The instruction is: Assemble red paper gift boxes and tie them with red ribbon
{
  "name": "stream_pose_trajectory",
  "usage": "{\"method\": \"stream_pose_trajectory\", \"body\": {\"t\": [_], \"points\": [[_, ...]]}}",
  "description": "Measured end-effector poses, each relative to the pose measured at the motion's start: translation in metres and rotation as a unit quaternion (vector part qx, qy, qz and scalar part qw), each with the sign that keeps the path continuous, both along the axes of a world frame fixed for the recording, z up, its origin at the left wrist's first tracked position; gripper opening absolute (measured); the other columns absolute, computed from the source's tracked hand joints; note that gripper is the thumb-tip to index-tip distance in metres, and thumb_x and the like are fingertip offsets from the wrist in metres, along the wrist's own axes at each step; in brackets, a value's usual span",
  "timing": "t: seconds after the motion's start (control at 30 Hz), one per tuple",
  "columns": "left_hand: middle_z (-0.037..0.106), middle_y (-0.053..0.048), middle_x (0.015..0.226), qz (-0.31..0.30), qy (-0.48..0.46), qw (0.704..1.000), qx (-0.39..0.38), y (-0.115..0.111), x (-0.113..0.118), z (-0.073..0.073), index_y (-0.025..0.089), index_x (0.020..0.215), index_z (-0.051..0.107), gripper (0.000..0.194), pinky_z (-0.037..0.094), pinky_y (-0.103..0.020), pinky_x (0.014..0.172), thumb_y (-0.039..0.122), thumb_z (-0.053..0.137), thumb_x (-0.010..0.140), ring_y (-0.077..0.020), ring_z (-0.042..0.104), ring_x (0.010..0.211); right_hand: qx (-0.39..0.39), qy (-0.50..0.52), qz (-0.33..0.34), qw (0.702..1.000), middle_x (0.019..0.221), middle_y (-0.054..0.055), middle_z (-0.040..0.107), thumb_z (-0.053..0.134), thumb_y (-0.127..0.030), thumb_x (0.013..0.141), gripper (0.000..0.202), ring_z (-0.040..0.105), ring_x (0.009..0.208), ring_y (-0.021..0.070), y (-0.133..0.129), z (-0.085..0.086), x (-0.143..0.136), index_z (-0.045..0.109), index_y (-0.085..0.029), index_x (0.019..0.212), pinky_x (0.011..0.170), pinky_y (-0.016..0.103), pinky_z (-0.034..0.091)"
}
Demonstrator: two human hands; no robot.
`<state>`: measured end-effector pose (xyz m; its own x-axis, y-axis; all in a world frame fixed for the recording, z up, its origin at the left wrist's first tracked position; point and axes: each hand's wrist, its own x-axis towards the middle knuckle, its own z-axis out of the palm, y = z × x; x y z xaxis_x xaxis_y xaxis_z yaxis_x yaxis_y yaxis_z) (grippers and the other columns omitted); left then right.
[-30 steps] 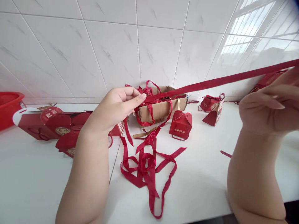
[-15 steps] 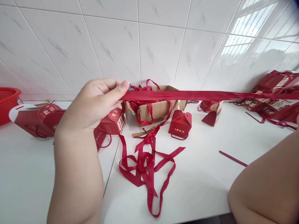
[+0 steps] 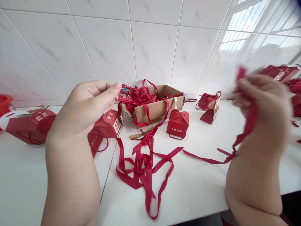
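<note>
the left hand [image 3: 94,99] is raised with thumb and fingertips brought together; whether anything is pinched there, i cannot tell. the right hand [image 3: 265,100], blurred, has its fingers closed on a dark red satin ribbon [image 3: 250,121], with a short end poking up above them. half a second ago this ribbon was stretched straight between the two sides; now it hangs slack past the right wrist, its tail sweeping toward the tangle. so the left hand seems to have let it go, leaving the right in charge of it.

below and between the forearms, a ribbon tangle [image 3: 148,182] lies loose on the white counter [image 3: 195,191]. just behind are a torn cardboard box [image 3: 156,111] heaped with more ribbon and, beside it, a red gift box [image 3: 177,123] with a rope handle. more gift boxes stand at both sides, with a red plastic basket [image 3: 4,102] at far left, before a tiled wall [image 3: 155,47].
</note>
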<state>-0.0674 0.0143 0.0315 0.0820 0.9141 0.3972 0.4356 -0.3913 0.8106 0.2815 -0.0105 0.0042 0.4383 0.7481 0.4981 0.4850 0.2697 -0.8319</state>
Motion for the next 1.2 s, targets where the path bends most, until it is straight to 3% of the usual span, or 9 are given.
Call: {"method": "stream_pose_trajectory", "body": {"t": [0.07,0.13,0.23,0.33,0.47,0.8,1.07,1.2], "points": [[0.027,0.001,0.05,-0.006,0.004,1.0,-0.008,0.0,0.0,0.0,0.028,0.06,0.047,0.035,0.018,-0.03,0.049,0.056,0.055,0.078,-0.0161,0.027,0.05,-0.144,0.004,0.031,0.989,0.058,-0.001,0.052,0.069,-0.036,0.078,0.026,0.043,0.047,0.008,0.021,-0.006,-0.005,0.063,-0.018,0.095,0.045,0.025,0.032],[0.028,0.001,0.051,-0.014,0.01,1.0,-0.018,0.001,-0.001,0.0,0.026,0.06,0.046,0.035,0.019,-0.029,0.048,0.054,0.056,0.08,-0.0148,0.029,0.05,-0.294,-0.076,0.069,0.95,0.058,-0.001,0.055,0.074,-0.039,0.071,0.027,0.042,0.047,0.0085,0.041,-0.016,-0.005,0.063,-0.019,0.086,0.045,0.025,0.031],[0.031,0.002,0.052,-0.022,0.026,0.999,-0.031,0.003,-0.003,-0.001,0.023,0.06,0.045,0.037,0.021,-0.027,0.048,0.05,0.059,0.08,-0.0116,0.031,0.05,-0.394,-0.135,0.121,0.901,0.068,0.002,0.062,0.076,-0.044,0.067,0.028,0.043,0.049,0.0085,0.063,-0.034,0.0,0.063,-0.019,0.073,0.046,0.026,0.033],[0.033,0.002,0.051,-0.026,0.038,0.998,-0.029,0.004,-0.003,-0.002,0.023,0.061,0.043,0.039,0.022,-0.026,0.047,0.053,0.059,0.079,-0.0115,0.032,0.049,-0.398,-0.146,0.149,0.894,0.069,0.002,0.062,0.072,-0.048,0.069,0.031,0.041,0.051,0.0087,0.068,-0.043,0.002,0.063,-0.019,0.068,0.047,0.026,0.032],[0.035,0.002,0.053,-0.037,0.036,0.998,-0.045,0.005,0.001,-0.004,0.022,0.061,0.044,0.036,0.023,-0.026,0.048,0.049,0.058,0.081,-0.0112,0.032,0.051,-0.408,-0.168,0.145,0.885,0.059,0.001,0.051,0.065,-0.055,0.073,0.042,0.036,0.049,0.0079,0.066,-0.041,-0.002,0.057,-0.017,0.057,0.047,0.027,0.03],[0.035,0.001,0.054,-0.047,0.063,0.996,-0.043,0.004,0.002,-0.004,0.022,0.063,0.046,0.034,0.025,-0.027,0.049,0.048,0.056,0.082,-0.0121,0.033,0.051,-0.426,-0.142,0.214,0.867,0.058,-0.001,0.043,0.069,-0.056,0.069,0.047,0.034,0.051,0.0087,0.069,-0.047,0.007,0.047,-0.017,0.055,0.049,0.027,0.029],[0.048,-0.001,0.049,-0.035,0.075,0.996,-0.035,0.011,-0.001,-0.011,0.034,0.075,0.063,0.029,0.03,-0.032,0.04,0.062,0.054,0.076,-0.0209,0.046,0.049,-0.427,-0.188,0.191,0.863,0.055,-0.003,0.029,0.066,-0.059,0.07,0.053,0.027,0.049,0.0081,0.08,-0.055,0.004,0.037,-0.019,0.054,0.046,0.027,0.02],[0.047,0.0,0.05,-0.037,0.062,0.997,-0.035,0.009,0.002,-0.011,0.03,0.073,0.063,0.026,0.027,-0.03,0.042,0.055,0.058,0.078,-0.0169,0.04,0.046,-0.42,-0.182,0.158,0.875,0.054,-0.003,0.031,0.068,-0.063,0.067,0.057,0.028,0.048,0.0079,0.082,-0.057,-0.005,0.034,-0.019,0.054,0.046,0.027,0.022]]}}
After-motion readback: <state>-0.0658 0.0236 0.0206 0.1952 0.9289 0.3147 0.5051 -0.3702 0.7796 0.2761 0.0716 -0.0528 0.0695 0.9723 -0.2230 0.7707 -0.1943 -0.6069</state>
